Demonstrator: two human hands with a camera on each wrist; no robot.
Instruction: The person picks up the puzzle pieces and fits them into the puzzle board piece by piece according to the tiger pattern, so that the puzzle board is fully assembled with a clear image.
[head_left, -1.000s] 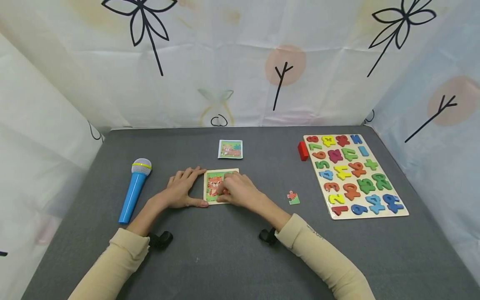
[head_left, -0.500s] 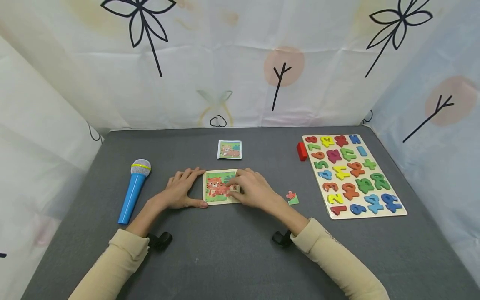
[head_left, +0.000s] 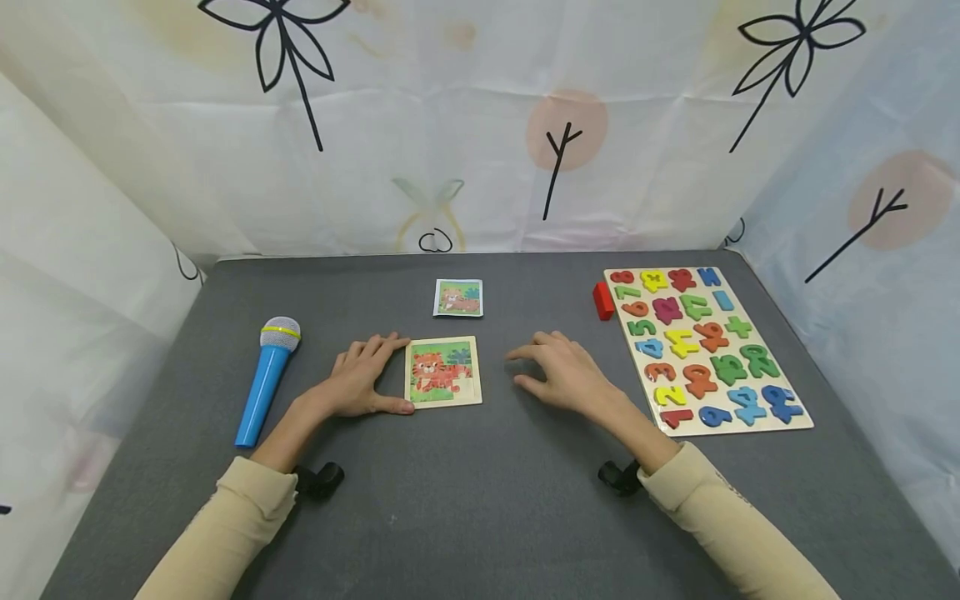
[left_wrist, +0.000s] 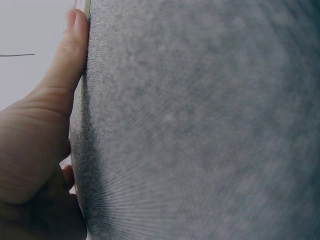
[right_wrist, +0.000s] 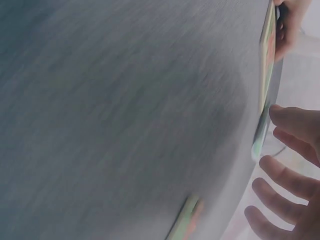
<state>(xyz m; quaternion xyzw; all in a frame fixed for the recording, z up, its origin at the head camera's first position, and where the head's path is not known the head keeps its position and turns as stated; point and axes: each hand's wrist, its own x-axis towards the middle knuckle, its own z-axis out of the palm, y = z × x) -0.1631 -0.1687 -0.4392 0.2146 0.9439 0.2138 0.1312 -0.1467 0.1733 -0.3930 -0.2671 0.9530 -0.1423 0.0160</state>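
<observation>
A square jigsaw puzzle (head_left: 442, 372) with a tiger picture lies flat in the middle of the table. Bare wood shows at its lower right corner. My left hand (head_left: 358, 382) rests at its left side, fingers spread, with the thumb at the lower left corner and a fingertip at the upper left. To the right of the puzzle, my right hand (head_left: 568, 373) hovers above the table with parted, slightly bent fingers and holds nothing. A loose puzzle piece (right_wrist: 186, 220) lies on the table in the right wrist view; in the head view the right hand hides it.
A small picture card (head_left: 458, 298) lies behind the puzzle. A blue toy microphone (head_left: 268, 383) is at the left. On the right lie a board of colourful numbers and symbols (head_left: 647, 400) and a red block (head_left: 603, 301). Fabric walls (head_left: 480, 125) stand around the table.
My right hand has let go at the puzzle's right part and moved right, over the loose piece. More of the tiger picture now shows. The left hand has stayed put.
</observation>
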